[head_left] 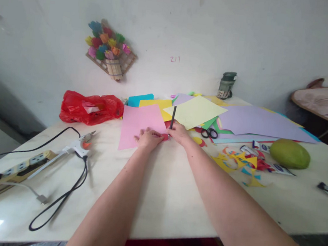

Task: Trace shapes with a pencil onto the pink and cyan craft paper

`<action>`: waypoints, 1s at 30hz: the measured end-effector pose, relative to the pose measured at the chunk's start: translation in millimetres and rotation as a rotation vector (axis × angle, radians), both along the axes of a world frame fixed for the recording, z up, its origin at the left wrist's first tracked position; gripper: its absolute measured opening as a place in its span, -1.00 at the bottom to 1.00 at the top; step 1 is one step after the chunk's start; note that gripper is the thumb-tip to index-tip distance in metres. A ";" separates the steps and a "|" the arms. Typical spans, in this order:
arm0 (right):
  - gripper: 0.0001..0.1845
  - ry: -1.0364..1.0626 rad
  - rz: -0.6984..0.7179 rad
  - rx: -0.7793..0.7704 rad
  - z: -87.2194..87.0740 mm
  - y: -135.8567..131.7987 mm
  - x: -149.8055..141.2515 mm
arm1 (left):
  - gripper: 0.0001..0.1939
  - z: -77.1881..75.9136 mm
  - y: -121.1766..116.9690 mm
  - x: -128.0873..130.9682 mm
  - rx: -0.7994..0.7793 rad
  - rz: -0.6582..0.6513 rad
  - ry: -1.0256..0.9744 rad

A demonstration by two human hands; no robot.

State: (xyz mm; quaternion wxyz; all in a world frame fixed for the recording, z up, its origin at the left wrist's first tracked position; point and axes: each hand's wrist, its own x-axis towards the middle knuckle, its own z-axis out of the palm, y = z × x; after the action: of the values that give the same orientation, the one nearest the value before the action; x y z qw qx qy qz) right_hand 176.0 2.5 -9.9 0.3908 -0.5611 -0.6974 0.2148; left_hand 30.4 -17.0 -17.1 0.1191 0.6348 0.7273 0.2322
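My right hand (178,132) is closed around a dark pencil (173,118), held nearly upright with its tip down at the edge of a small red paper piece (165,137). My left hand (148,138) lies flat with fingers stretched, pressing on the pink paper sheet (141,119) and reaching the red piece. Part of that piece is hidden under my fingers. Black-handled scissors (209,133) rest to the right of my right hand, beside a small yellow and red paper cutout (199,141). Pale yellow (196,112) and yellow paper sheets (157,103) lie behind my hands.
Left are a red plastic bag (92,108), a glue gun (77,145) with a looped black cord, and a power strip (29,164). Right are paper scraps (238,161), glue tubes (280,169), a green fruit (290,153) and purple sheets (262,123). A dark jar (226,85) stands behind.
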 end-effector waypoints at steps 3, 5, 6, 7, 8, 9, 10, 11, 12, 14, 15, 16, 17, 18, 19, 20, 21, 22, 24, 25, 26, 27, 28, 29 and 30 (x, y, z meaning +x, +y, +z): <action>-0.89 0.018 -0.003 0.000 -3.0 3.0 0.6 | -0.70 -0.5 0.4 -0.4 -0.005 0.004 0.002; -0.88 0.028 -0.012 -0.001 -4.6 4.3 0.8 | -0.70 -1.0 0.6 -0.6 -0.005 0.004 0.002; -0.88 0.035 -0.019 -0.001 -5.2 4.5 0.9 | -0.70 -1.1 0.5 -0.7 -0.004 0.005 0.002; -0.88 0.046 -0.029 0.000 -5.7 4.6 1.0 | -0.70 -1.0 0.4 -0.6 -0.005 0.007 0.002; -0.87 0.063 -0.036 0.005 -6.0 4.4 1.1 | -0.70 -0.7 0.2 -0.5 -0.006 0.008 0.001; -0.86 0.086 -0.044 0.013 -6.2 4.2 1.2 | -0.70 -0.2 -0.2 -0.4 -0.008 0.009 0.000; -0.84 0.115 -0.049 0.030 -6.2 4.0 1.3 | -0.70 0.4 -0.6 -0.2 -0.009 0.009 -0.003; -0.82 0.147 -0.053 0.051 -6.2 3.8 1.4 | -0.69 1.2 -1.0 0.0 -0.013 0.005 -0.005; -0.79 0.175 -0.056 0.074 -6.1 3.8 1.5 | -0.69 2.1 -1.4 0.1 -0.017 -0.002 -0.008; -0.72 0.209 -0.049 0.102 -6.0 4.0 1.3 | -0.69 3.5 -2.0 0.3 -0.022 -0.012 -0.012; -0.70 0.216 -0.037 0.100 -6.0 4.3 1.0 | -0.68 3.9 -2.2 0.3 -0.024 -0.014 -0.013; -0.69 0.221 -0.016 0.088 -6.1 4.6 0.6 | -0.68 4.1 -2.4 0.3 -0.026 -0.013 -0.012; -0.69 0.226 0.013 0.068 -6.4 4.9 0.1 | -0.68 4.2 -2.5 0.1 -0.026 -0.011 -0.009; -0.69 0.234 0.046 0.048 -6.7 5.0 -0.4 | -0.67 4.1 -2.7 -0.1 -0.023 -0.009 -0.004; -0.69 0.241 0.079 0.032 -7.0 5.1 -0.7 | -0.67 4.1 -2.8 -0.4 -0.022 -0.009 0.001; -0.68 0.248 0.105 0.025 -7.3 4.9 -0.9 | -0.67 4.1 -3.0 -0.8 -0.022 -0.010 0.005; -0.67 0.252 0.126 0.025 -7.3 4.5 -1.0 | -0.66 4.2 -3.1 -1.2 -0.023 -0.012 0.007; -0.66 0.258 0.140 0.028 -7.3 4.1 -0.8 | -0.65 4.3 -3.3 -1.7 -0.025 -0.013 0.010; -0.66 0.280 0.167 0.026 -7.0 3.0 -0.2 | -0.61 4.9 -3.4 -2.4 -0.038 -0.015 0.014; -0.67 0.295 0.185 0.015 -6.9 2.5 0.2 | -0.59 5.2 -3.3 -2.7 -0.042 -0.016 0.019; -0.69 0.312 0.209 -0.005 -7.1 2.3 0.5 | -0.58 5.4 -3.0 -2.9 -0.045 -0.017 0.025; -0.71 0.329 0.235 -0.028 -7.5 2.4 0.6 | -0.56 5.6 -2.8 -3.0 -0.046 -0.019 0.033; -0.74 0.342 0.258 -0.051 -8.2 2.8 0.7 | -0.55 5.7 -2.4 -3.1 -0.046 -0.018 0.040; -0.76 0.346 0.275 -0.070 -9.1 3.4 0.6 | -0.54 5.6 -2.0 -3.1 -0.045 -0.017 0.046; -0.78 0.342 0.286 -0.082 -9.9 4.2 0.3 | -0.54 5.6 -1.7 -3.3 -0.046 -0.018 0.050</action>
State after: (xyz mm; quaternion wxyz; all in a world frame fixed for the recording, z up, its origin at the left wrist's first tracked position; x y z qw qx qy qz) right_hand 176.4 6.7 -19.8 0.4459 -0.4273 -0.6841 0.3880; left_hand 27.1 -18.7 -11.5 0.1174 0.6439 0.7295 0.1983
